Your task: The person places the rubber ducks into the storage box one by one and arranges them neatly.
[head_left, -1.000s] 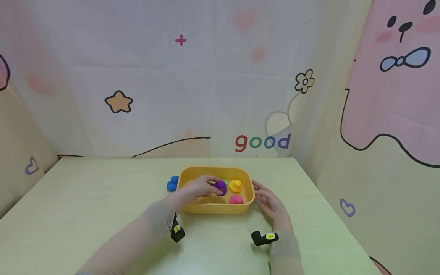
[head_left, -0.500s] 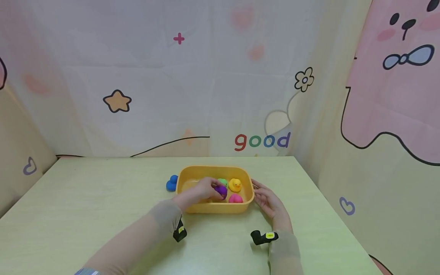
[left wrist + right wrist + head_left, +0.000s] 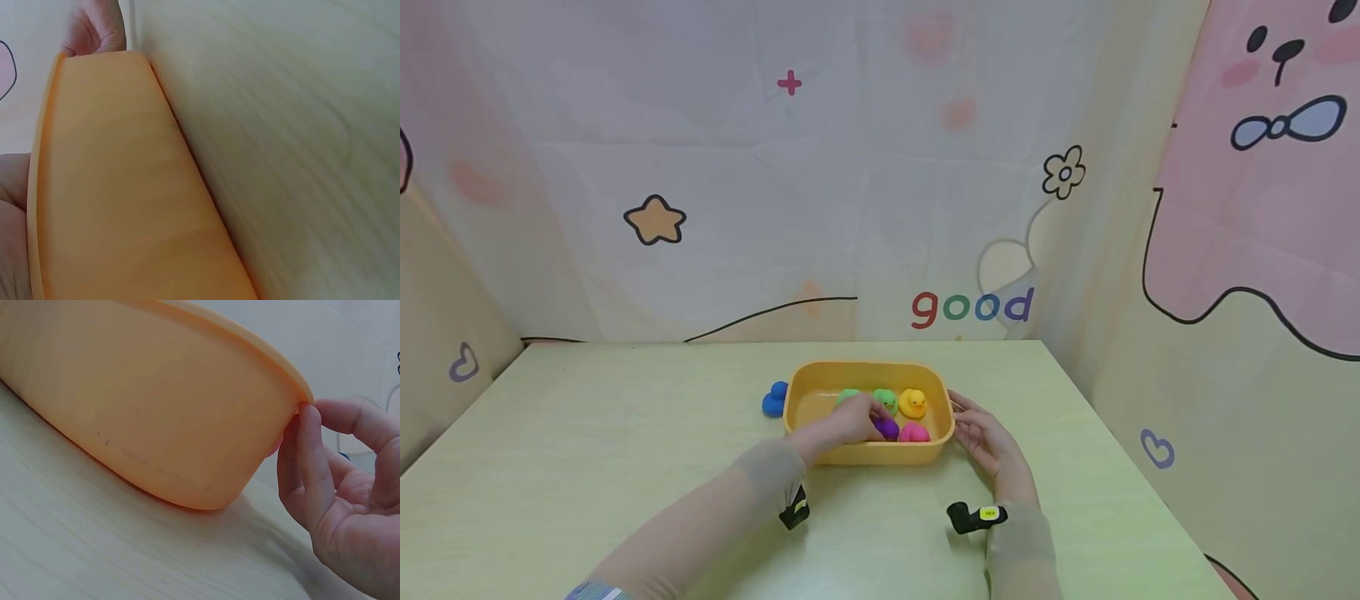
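In the head view, my left hand (image 3: 853,419) reaches into a yellow plastic bin (image 3: 865,454) and grips a purple rubber duck (image 3: 887,429) low by the near wall. The duck is partly covered by my fingers. My right hand (image 3: 988,442) is at the bin's right end, holding the rim with thumb and fingertips, as the right wrist view shows. Around the purple duck in the bin are a pink duck (image 3: 914,432), a yellow duck (image 3: 913,404), a green duck (image 3: 886,401) and a second green duck (image 3: 847,393), half hidden by my left hand.
Outside the bin's left end a blue duck (image 3: 775,400) sits on the pale table (image 3: 625,450), partly hidden by the bin. A printed cloth wall (image 3: 737,167) rises behind the table. A black wrist camera (image 3: 976,517) sits on the right sleeve.
My left hand has lowered the purple duck from the bin's middle toward the near wall, to the left of the pink duck. Both green ducks have come into view. My right hand has stayed put.
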Demonstrator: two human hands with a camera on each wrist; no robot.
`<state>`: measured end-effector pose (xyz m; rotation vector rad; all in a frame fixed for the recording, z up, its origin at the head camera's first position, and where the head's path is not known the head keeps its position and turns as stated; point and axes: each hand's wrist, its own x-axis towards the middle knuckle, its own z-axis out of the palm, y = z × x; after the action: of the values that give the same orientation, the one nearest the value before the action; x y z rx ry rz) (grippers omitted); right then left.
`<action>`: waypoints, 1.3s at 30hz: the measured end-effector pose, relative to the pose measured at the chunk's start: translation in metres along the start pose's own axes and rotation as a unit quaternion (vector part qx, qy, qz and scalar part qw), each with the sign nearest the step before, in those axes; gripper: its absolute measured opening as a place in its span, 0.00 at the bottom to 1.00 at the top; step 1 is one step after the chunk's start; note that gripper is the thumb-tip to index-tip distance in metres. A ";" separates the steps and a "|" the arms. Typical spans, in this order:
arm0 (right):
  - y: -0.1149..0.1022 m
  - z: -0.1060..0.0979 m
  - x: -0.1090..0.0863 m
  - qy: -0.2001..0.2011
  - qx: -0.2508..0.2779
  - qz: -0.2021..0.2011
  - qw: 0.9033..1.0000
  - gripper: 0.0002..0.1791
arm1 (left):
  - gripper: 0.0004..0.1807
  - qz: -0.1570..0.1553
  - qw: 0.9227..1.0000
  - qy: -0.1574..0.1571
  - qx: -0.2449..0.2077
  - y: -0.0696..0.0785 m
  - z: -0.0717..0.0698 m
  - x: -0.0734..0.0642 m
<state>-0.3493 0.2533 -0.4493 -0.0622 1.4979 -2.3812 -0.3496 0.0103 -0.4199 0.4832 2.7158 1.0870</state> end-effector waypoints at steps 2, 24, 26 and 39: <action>0.001 -0.001 0.001 0.003 0.000 0.001 1.000 0.34 | 0.14 -0.005 1.000 0.000 0.003 -0.001 0.001 0.000; 0.003 -0.004 0.004 0.003 0.011 0.000 1.000 0.34 | 0.18 -0.040 0.999 -0.026 -0.021 0.003 -0.041 -0.025; 0.003 -0.005 0.005 0.004 0.010 -0.001 1.000 0.34 | 0.19 -0.026 0.999 -0.010 -0.031 -0.003 -0.052 -0.028; 0.004 -0.004 0.005 0.016 0.005 -0.001 1.000 0.34 | 0.20 -0.023 0.983 0.141 -0.112 -0.062 -0.109 -0.039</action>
<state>-0.3536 0.2542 -0.4553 -0.0219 1.5015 -2.4013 -0.3576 -0.1152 -0.3832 0.2449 2.7690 1.5299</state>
